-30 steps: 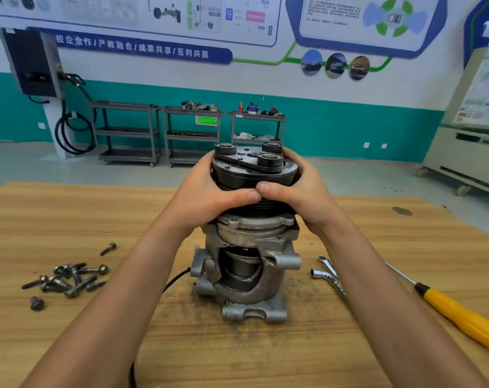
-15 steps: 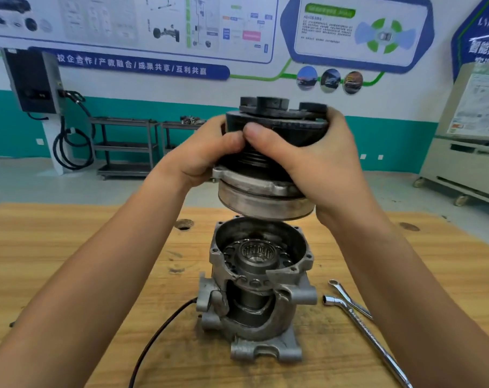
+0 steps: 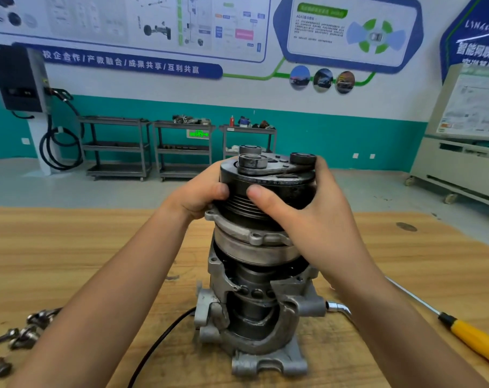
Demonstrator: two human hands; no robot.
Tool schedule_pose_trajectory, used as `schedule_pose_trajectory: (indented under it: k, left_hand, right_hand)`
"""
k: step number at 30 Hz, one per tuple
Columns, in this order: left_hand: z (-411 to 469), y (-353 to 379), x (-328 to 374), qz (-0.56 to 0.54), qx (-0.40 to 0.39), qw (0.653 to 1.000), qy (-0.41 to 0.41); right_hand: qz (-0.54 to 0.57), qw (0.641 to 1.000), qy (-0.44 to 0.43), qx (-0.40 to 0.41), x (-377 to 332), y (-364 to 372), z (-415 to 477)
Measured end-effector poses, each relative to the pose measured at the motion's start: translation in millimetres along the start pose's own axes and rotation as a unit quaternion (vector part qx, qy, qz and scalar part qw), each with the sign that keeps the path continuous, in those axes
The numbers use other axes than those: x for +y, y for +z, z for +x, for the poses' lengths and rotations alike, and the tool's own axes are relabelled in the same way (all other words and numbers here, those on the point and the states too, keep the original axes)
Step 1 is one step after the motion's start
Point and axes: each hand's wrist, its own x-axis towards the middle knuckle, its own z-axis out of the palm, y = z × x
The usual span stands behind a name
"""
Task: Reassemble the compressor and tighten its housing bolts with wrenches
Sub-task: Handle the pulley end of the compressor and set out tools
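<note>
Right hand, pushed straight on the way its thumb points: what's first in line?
The thumb of the left hand, a short gap away across the grooved pulley; depth is unclear.

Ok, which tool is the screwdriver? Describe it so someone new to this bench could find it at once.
Start at the wooden table, with the compressor standing in its middle. Look to the compressor's right, toward the table's near right edge. The screwdriver lies there at a slant; unlike the all-chrome wrench beside the compressor, it has a yellow handle with a black collar.

Clutch head [image 3: 268, 179] has come back down onto the housing [image 3: 289, 323].
</note>
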Motion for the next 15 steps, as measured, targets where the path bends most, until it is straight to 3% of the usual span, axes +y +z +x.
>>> schedule_pose_trajectory:
  k: [15]
  left_hand:
    - [1.0,11.7,12.9,0.023,-0.045,0.999,-0.004]
  right_hand:
    - [0.024,1.0,0.001,-0.004,-0.6,-11.5,-18.8]
